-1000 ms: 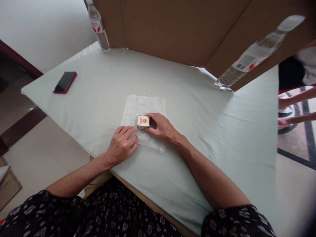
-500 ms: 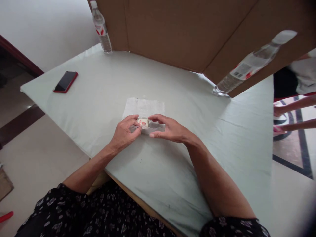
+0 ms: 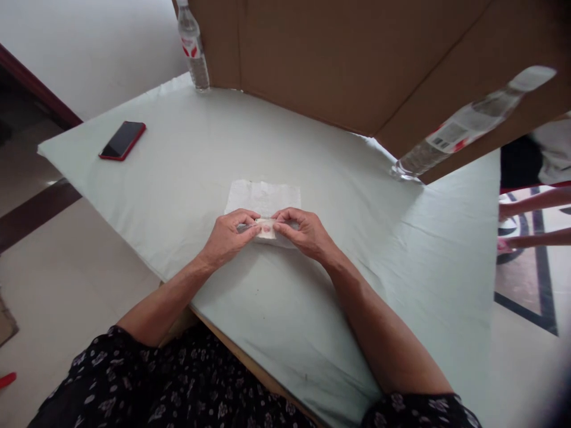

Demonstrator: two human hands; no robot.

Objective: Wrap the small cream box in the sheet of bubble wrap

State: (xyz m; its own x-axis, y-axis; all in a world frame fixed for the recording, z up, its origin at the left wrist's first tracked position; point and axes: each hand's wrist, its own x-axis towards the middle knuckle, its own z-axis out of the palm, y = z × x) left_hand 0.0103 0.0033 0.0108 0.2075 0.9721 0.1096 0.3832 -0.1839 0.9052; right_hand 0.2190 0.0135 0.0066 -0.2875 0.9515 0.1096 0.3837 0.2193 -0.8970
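As forearms angle inward, left hand [image 3: 228, 235] and right hand [image 3: 304, 233] pinch small box [image 3: 266, 228], fingers curled.

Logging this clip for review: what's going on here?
A person at the pale green cloth-covered table pinches a small cream cardboard box between left hand and right hand, over a white textured wrapping sheet. A red-cased phone lies far left; clear plastic water bottles stand by the brown cardboard backdrop.

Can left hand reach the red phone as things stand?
Probably yes: only bare tablecloth lies between the left hand and the red phone. But that hand is pinching the white sheet over the small box, so it must let go first.
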